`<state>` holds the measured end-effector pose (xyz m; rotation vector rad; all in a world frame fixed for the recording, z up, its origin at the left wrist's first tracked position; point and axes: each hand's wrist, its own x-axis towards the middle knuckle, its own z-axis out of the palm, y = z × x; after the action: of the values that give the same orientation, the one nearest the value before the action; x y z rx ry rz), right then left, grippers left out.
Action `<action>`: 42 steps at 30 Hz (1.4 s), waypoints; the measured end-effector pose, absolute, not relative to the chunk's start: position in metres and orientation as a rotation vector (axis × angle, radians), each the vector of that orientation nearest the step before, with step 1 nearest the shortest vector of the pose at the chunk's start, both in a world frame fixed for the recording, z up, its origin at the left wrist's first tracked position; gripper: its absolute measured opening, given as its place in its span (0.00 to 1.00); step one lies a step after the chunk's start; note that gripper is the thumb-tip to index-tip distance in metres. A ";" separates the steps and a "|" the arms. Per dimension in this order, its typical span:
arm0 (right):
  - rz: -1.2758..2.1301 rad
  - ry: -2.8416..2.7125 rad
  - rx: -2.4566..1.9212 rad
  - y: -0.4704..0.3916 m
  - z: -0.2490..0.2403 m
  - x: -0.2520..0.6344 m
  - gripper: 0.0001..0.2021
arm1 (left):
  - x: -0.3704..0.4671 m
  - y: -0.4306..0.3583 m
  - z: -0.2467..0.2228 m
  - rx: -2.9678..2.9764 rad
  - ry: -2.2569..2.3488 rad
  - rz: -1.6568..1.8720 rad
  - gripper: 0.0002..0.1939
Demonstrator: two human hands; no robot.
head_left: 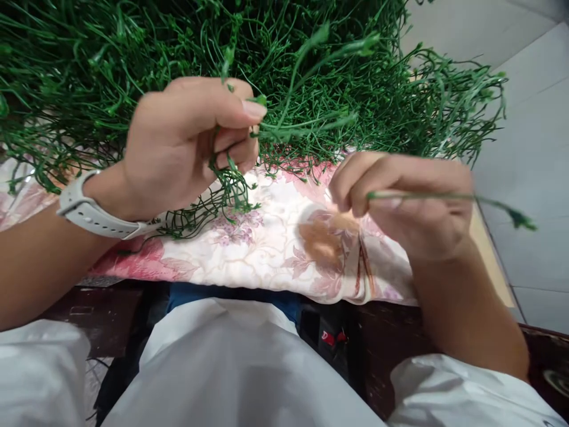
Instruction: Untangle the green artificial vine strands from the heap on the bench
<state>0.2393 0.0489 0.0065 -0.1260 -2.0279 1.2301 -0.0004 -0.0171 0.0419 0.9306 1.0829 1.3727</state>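
My left hand (191, 130), with a white band on its wrist, is closed around a small bunch of thin green plastic-looking stems (311, 126). Some of these stick out to the right past the thumb, and others hang below the fingers (235, 187). To the right and a little lower, my right hand (409, 198) pinches a single green stem (444, 196) between thumb and fingers. Its forked tip points right. The two hands are apart, both raised over a flowered cloth (275, 255).
A big heap of the same green stems (200, 47) fills the back of the table and spills toward the right. The cloth's folded front edge hangs near my lap. Pale floor tiles (533, 148) show at the right, and dark wood (391, 332) lies below the cloth.
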 end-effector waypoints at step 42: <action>0.722 -2.267 -0.353 0.044 -0.015 0.224 0.17 | -0.003 -0.022 0.020 1.451 0.971 0.725 0.20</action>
<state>0.2241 0.0439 -0.0148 -0.3532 -2.2673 0.7216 -0.0032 -0.0216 0.0196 1.4512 0.9708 0.7251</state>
